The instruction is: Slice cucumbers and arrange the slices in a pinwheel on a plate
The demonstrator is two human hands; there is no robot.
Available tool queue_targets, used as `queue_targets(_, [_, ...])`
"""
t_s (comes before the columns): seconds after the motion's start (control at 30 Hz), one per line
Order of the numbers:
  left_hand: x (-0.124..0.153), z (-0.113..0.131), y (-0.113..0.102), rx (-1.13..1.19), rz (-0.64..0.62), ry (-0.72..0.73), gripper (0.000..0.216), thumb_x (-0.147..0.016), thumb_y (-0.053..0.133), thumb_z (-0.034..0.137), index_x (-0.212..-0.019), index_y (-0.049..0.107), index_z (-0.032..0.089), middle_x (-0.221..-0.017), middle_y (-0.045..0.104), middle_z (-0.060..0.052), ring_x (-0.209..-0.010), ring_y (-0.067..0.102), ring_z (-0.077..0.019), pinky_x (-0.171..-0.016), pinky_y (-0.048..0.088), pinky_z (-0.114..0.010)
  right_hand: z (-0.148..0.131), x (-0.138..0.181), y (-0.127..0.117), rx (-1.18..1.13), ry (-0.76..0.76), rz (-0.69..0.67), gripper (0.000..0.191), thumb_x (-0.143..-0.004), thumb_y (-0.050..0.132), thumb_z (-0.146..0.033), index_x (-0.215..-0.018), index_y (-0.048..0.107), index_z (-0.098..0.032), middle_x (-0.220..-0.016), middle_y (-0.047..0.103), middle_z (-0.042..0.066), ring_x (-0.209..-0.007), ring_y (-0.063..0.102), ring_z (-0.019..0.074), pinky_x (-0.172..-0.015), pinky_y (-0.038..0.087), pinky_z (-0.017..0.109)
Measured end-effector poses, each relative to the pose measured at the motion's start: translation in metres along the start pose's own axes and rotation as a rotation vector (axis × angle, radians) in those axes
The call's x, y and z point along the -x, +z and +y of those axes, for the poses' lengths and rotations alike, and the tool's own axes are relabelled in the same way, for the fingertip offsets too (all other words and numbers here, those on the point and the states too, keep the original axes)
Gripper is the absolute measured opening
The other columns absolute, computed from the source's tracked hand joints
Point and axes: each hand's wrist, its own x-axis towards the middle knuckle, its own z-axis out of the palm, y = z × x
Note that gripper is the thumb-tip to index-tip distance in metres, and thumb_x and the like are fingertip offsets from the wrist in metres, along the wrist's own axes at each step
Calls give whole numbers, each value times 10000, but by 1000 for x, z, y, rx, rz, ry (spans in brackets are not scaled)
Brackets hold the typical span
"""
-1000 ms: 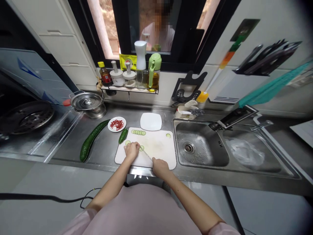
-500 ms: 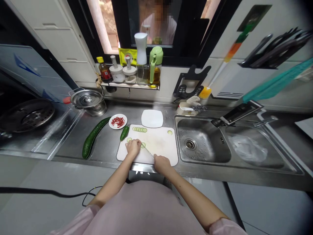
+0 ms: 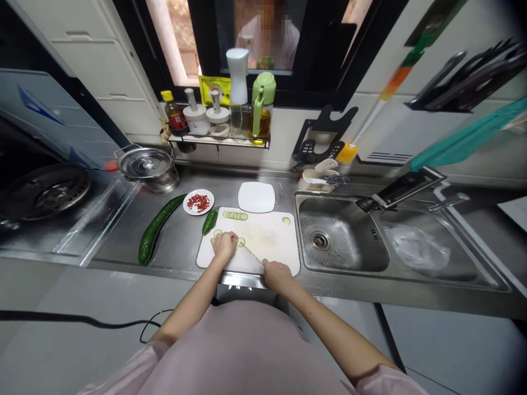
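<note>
On the white cutting board (image 3: 284,252), my left hand (image 3: 224,246) is bent, its fingertips pressed together at the edge of a round cucumber slice (image 3: 241,242). My right hand (image 3: 278,276) is wrapped around the handle of a thin knife (image 3: 253,254), whose blade points to that slice. Another slice (image 3: 218,233) lies just left of my left hand, partly covered by it. A row of several overlapping slices (image 3: 235,216) lies along the board's back edge, and a single piece (image 3: 286,221) sits at its back right corner. A cut cucumber length (image 3: 209,222) rests at the left edge.
A whole cucumber (image 3: 158,230) and a plate (image 3: 186,207) of chopped red bits lie to the left. Behind the board is an empty white dish (image 3: 256,197). The sink (image 3: 341,236) adjoins on the right; a lidded steel pot (image 3: 160,181) stands back left.
My right hand and the knife have shifted slightly right, drawing the blade back a little from the slice. My left hand stays almost in place. The view has tilted slightly.
</note>
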Motion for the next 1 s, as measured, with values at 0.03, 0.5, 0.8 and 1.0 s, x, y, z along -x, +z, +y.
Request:
queue_targets(0.03, [0,0,0,2,0,2,241,-850,483,255,-893,718,284,-1001,716,-57,-1028,541,-263,-853,311,-403,1,1,0,3,0,-6,290,-858,439,-100,-1116,564,-147,-996,691,160,-980,661,240,-744,455,304])
queue_targets(0.5, [2,0,-2,4,2,12,235,-843,484,249,-882,715,270,-1007,709,-66,-1021,537,-269,-852,313,-408,10,19,1,-5,-3,-38,286,-891,401,-140,-1128,562,-143,-999,690,159,-981,655,258,-749,439,314])
queue_targets(0.8, [2,-2,0,4,6,24,236,-850,482,247,-886,713,279,-994,712,-61,-1020,536,-271,-858,313,-410,3,3,0,-5,-3,-10,283,-890,410,-132,-1127,563,-142,-1020,687,162,-988,655,241,-751,444,305])
queue_targets(1.0, [2,-1,-1,-1,9,43,235,-858,478,250,-898,708,276,-990,711,-60,-1020,540,-271,-852,314,-409,-6,-4,-11,-11,-24,17,301,-901,367,-131,-1125,568,-128,-1022,683,167,-983,650,252,-743,435,311])
